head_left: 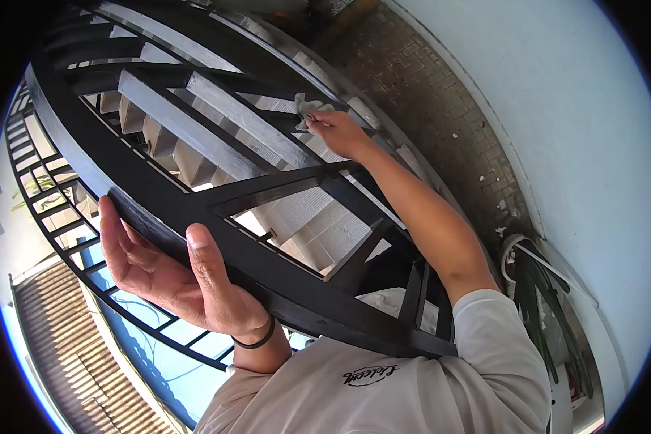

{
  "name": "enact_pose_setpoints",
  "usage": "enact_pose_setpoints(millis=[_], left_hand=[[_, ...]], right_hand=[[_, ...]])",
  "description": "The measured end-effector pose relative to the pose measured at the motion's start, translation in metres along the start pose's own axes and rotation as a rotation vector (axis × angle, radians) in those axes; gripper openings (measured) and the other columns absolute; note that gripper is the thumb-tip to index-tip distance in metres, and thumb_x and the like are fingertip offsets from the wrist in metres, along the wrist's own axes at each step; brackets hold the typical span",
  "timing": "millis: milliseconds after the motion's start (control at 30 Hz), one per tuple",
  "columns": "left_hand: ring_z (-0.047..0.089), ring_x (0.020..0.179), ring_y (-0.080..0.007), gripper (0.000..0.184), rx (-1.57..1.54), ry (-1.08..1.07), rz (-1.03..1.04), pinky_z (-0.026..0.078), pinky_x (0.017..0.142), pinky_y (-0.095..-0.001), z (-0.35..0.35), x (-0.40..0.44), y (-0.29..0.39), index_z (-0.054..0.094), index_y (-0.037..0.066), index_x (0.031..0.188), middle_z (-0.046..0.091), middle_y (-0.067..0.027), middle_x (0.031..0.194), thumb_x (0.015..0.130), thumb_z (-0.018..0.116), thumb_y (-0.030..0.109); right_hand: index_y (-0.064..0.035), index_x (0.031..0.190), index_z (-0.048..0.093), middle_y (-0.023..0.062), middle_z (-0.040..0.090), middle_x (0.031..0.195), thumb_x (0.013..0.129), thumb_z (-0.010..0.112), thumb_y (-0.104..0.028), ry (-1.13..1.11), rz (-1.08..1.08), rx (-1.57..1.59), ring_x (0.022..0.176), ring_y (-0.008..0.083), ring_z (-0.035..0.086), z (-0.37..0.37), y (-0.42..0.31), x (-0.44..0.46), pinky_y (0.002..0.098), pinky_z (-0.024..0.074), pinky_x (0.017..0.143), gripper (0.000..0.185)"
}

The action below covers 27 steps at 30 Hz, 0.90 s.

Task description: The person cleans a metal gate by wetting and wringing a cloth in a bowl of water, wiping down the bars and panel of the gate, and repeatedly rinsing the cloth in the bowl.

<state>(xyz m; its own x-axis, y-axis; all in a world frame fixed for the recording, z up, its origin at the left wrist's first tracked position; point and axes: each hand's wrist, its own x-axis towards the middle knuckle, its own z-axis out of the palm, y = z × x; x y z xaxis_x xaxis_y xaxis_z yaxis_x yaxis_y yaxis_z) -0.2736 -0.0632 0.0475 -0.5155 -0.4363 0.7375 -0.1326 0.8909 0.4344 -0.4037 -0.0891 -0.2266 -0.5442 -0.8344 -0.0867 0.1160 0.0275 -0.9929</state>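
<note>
Right hand [334, 132] pinching cloth [303, 107]; railing bars [249, 119] partly hide stairs [289, 219].

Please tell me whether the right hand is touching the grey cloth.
Touching: the head view plainly shows the right hand pinching the grey cloth, which bunches against it with no gap.

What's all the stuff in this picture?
Railing: one, black, centre
Cloth: one, grey, upper middle
Steps: several, pale grey, seen through railing
Thinner railing: one, black, left
Corrugated roof: one, brown, lower left
Wall: one, pale blue, right
Paving: one stretch, brown, upper right
Plant: one, green, lower right
Pot: one, pale, lower right
Shirt: one, off-white, bottom
Wristband: one, black, left wrist
Left hand: one, bare, at railing
Right hand: one, bare, holding cloth
</note>
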Motion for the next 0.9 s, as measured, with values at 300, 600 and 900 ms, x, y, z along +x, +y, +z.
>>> enact_pose_setpoints(millis=[300, 600, 900], left_hand=[[0.042, 0.132, -0.0203, 0.052, -0.019, 0.021, -0.005, 0.032, 0.108, -0.0311, 0.002, 0.000, 0.001, 0.041, 0.005, 0.137, 0.046, -0.0141, 0.144, 0.088, 0.059, 0.001], [0.046, 0.131, -0.0208, 0.053, -0.107, 0.033, -0.106, 0.049, 0.092, -0.0252, 0.000, 0.000, 0.003, 0.043, 0.003, 0.136, 0.045, -0.0175, 0.143, 0.085, 0.056, -0.006], [0.026, 0.143, -0.0290, 0.066, -0.051, -0.070, -0.015, 0.018, 0.120, -0.0461, -0.014, 0.003, -0.012, 0.032, 0.002, 0.142, 0.035, -0.0181, 0.151, 0.085, 0.064, 0.009]], right_hand=[[-0.0101, 0.124, 0.064, 0.0197, 0.067, 0.109, 0.087, 0.069, -0.019, -0.038, -0.173, 0.207, 0.095, 0.0273, 0.068, -0.001, -0.017, 0.006, 0.0303, 0.0483, 0.086, 0.039], [-0.0109, 0.109, 0.069, 0.0188, 0.066, 0.086, 0.084, 0.066, -0.020, 0.096, -0.396, -0.066, 0.070, 0.0337, 0.058, -0.003, -0.036, 0.008, 0.0361, 0.0464, 0.070, 0.028], [-0.0079, 0.099, 0.067, 0.0206, 0.065, 0.089, 0.089, 0.058, -0.026, 0.028, -0.063, -0.283, 0.091, 0.0395, 0.063, -0.016, 0.061, 0.012, 0.0462, 0.0486, 0.079, 0.023]])
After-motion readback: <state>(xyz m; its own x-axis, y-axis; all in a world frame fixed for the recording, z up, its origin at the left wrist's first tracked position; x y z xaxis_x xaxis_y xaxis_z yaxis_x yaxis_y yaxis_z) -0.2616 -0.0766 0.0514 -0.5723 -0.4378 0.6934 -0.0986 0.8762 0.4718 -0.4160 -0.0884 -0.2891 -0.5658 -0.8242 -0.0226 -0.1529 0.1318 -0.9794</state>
